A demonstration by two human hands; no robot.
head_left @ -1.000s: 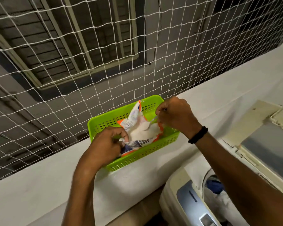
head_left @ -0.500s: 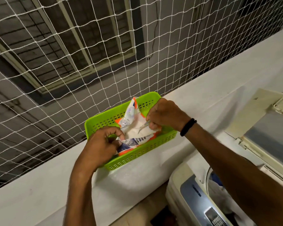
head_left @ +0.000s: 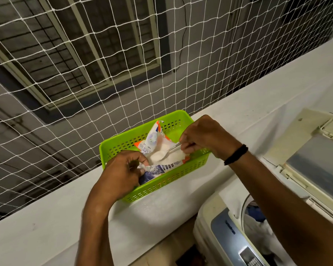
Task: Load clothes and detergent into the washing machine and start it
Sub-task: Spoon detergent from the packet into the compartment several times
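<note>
The detergent packet (head_left: 155,138) is seen lying in the green perforated basket (head_left: 171,182), which is set on the white bench (head_left: 56,217) near the top-loading washing machine (head_left: 221,233). It is probably parked there so that the powder need only be carried a short way. The crumpled edge of the packet's mouth is pinched by the curled fingers (head_left: 141,163) of the left hand (head_left: 121,175). By that grip, it is judged, the soft bag is held open and steadied against the drag of the scoop. A small metal spoon (head_left: 171,149) is gripped by its handle in the right hand (head_left: 204,137), fingers closed on it, and its bowl is sunk in the white powder, so a spoonful looks to be in the making. Now the packet itself: thin, wrinkled plastic, white with orange borders and a blue-violet printed panel low down. One flap is stood up against the basket's far wall, and pale powder is heaped in the open mouth. At the lower right the lid (head_left: 315,169) is raised, and blue and white clothes (head_left: 258,215) can be made out in the drum. Loading is therefore taken as done, with detergent not yet added and the start not yet given. White netting (head_left: 85,73) is stretched behind the bench.
</note>
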